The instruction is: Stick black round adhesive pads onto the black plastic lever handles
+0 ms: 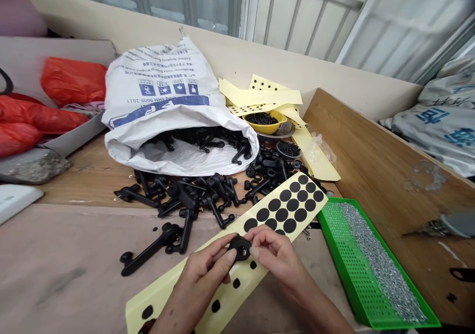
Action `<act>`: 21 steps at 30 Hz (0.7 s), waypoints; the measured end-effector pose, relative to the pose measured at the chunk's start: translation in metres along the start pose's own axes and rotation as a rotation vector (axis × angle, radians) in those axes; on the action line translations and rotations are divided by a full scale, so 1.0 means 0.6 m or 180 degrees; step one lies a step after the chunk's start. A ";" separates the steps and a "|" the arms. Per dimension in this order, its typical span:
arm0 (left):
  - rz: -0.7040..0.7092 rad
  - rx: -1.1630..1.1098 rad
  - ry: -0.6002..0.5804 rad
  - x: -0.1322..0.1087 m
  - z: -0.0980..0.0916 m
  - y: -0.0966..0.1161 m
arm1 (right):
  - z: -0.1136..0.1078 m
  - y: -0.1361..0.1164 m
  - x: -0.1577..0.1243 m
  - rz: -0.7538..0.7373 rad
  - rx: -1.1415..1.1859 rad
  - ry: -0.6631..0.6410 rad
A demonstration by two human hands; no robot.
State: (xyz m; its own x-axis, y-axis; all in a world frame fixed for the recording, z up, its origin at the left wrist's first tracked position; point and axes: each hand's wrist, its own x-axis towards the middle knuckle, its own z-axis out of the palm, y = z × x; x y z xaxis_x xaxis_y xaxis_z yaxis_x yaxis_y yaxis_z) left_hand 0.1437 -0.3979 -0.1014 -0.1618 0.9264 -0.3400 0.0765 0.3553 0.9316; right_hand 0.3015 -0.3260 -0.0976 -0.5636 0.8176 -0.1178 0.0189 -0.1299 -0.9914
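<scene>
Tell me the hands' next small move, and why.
Perhaps press around the edge of the round black plastic piece with the right hand while the left hand steadies it: both pinch it from opposite sides, above the long yellow sheet bearing flat black discs.

Round black part (pixel 243 249): rim partly covered by left hand (pixel 203 273) and right hand (pixel 276 255). Yellow sheet (pixel 159 290): middle hidden beneath them, bottom end cut off. White sack (pixel 159 79): depths shadowed. Metal bits (pixel 378 260) in green tray (pixel 336 262): too small to tell apart.
</scene>
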 end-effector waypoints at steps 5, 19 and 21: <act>0.0197 -0.0110 0.0326 -0.009 0.010 -0.001 | 0.003 0.003 0.003 -0.0132 -0.0108 -0.0006; 0.0690 0.0179 0.1207 -0.024 0.026 -0.019 | 0.012 0.008 0.003 0.0306 -0.0122 0.0064; 0.0773 0.0338 0.1333 -0.026 0.028 -0.021 | 0.014 0.011 0.004 0.0307 -0.0113 0.0089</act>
State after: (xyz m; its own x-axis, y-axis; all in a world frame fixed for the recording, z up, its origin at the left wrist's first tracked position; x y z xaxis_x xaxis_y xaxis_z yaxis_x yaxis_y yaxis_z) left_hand 0.1618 -0.4149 -0.1100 -0.5066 0.8621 -0.0136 0.2574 0.1663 0.9519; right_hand 0.2937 -0.3297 -0.1038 -0.5344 0.8177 -0.2139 0.1014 -0.1892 -0.9767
